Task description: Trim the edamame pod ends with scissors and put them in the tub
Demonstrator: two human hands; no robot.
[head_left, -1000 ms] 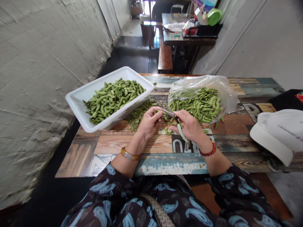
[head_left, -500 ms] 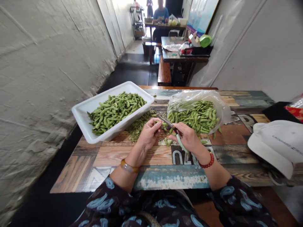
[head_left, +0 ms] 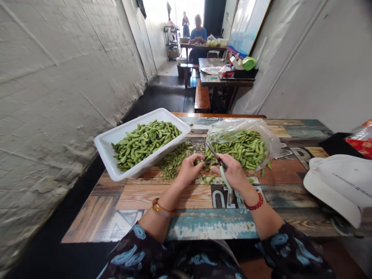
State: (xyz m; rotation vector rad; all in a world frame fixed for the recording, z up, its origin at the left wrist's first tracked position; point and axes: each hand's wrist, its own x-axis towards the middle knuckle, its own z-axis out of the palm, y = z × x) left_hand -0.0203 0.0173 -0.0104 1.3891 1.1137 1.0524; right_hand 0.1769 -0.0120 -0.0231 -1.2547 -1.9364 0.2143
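My right hand (head_left: pixel 232 170) grips a pair of scissors (head_left: pixel 216 155) with pale green handles, the blades pointing up and to the left. Close by on its left, my left hand (head_left: pixel 188 169) is closed in a pinch on a green edamame pod (head_left: pixel 200 161), mostly covered by the fingers. A few loose pods (head_left: pixel 208 180) lie on the table just below the hands. Beyond my left hand spreads a heap of green trimmings (head_left: pixel 173 164). The white tub (head_left: pixel 108 166) at the left holds many pods (head_left: pixel 148 141). Behind my right hand, a clear plastic bag (head_left: pixel 225 127) lies open with more pods (head_left: pixel 250 149).
A white cap (head_left: pixel 337 182) rests at the table's right side, near a black box (head_left: pixel 334 144). The patchwork wooden table (head_left: pixel 139 195) stands beside a rough white wall (head_left: pixel 58 97). Farther off are another table (head_left: pixel 209 79), a bench (head_left: pixel 202 97) and two people.
The view has tilted up slightly, so everything sits lower. The scissors' tips have moved away from my left fingers, and my left hand has turned so less of the pod shows.
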